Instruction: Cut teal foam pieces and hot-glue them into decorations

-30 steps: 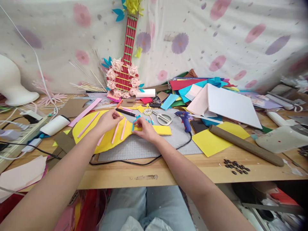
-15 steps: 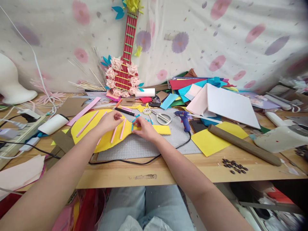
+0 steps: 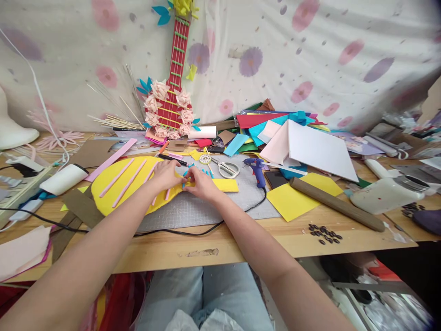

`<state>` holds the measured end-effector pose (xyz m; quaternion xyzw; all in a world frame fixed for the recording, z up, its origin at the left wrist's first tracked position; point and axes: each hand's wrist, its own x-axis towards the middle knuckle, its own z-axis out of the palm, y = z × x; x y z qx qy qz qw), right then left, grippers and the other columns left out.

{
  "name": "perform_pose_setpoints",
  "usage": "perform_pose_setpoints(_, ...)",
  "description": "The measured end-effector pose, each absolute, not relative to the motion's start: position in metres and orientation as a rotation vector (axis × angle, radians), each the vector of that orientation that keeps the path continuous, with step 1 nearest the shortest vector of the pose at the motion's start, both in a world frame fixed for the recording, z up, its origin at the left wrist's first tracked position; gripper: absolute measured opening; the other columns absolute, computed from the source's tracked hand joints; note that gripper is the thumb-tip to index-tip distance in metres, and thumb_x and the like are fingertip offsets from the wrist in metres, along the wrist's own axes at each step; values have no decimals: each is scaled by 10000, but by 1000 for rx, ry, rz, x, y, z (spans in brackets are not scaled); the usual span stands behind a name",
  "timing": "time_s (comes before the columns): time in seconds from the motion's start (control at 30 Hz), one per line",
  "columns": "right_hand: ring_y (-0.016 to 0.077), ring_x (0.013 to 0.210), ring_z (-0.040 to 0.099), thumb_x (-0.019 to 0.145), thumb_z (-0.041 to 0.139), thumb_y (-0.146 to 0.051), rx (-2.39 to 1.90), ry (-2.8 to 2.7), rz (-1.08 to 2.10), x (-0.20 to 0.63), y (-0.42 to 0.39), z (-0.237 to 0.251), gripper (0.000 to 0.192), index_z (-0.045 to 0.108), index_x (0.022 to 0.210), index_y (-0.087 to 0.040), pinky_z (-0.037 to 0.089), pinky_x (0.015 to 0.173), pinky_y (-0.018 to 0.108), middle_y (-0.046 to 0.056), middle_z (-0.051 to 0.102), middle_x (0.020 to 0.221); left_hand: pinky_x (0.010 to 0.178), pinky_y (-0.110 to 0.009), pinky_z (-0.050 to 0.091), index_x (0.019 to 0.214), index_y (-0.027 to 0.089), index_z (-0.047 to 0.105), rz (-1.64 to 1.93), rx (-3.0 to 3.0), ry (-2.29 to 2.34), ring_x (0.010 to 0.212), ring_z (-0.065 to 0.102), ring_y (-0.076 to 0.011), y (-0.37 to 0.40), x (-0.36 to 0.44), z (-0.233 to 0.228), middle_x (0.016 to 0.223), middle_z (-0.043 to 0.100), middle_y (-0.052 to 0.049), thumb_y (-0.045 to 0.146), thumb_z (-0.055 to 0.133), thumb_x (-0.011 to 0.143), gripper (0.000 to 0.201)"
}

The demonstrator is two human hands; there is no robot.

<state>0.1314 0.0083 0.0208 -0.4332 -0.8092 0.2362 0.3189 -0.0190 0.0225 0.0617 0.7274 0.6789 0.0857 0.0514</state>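
Note:
A yellow guitar-shaped cutout with slanted pink strips across its body lies on the grey cutting mat; its narrow neck points right. My right hand is closed in a pinch on a short blue strip, where the body meets the neck. Just left of it, my left hand rests over the body, thumb and fingers bent together close to the same strip. Whatever its fingertips hold is hidden. More small blue pieces lie behind my right hand.
Scissors, a blue glue gun with its black cord, and a black marker lie around the mat. A red flower-trimmed guitar stands behind. Yellow sheets, a brown roll and dark beads are to the right.
My left hand has moved closer to my right hand, its fingertips coming to the blue strip's place. My right hand keeps its pinch there. The whole view has shifted slightly.

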Motion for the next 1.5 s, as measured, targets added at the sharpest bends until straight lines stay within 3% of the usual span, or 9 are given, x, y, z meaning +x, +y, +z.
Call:
perform_pose_setpoints(0.3,140,750,508,659,661,-220,-1125,-2130,620,131,9,18,311,433,870,-206,374,651,262,-12,539,817,901,-381,376,1086,216,560,57,2165,2125,1121,501,-331,26,-8,72,1152,590,-123,445,674,570,576)
perform_pose_setpoints(0.63,150,866,530,672,635,-173,-1041,-2077,686,150,6,16,383,443,1003,-198,427,784,314,38,565,1018,905,-370,376,1125,204,527,33,2178,2081,1148,478,-317,27,-11,70,1154,577,-131,502,655,602,616)
perform_pose_setpoints(1.5,161,863,549,666,636,-196,-1044,-2071,695,155,5,11,356,455,972,-201,453,781,330,34,561,993,924,-362,364,1084,220,529,68,2205,2077,1139,489,-301,28,-14,65,1173,578,-108,505,654,597,578)
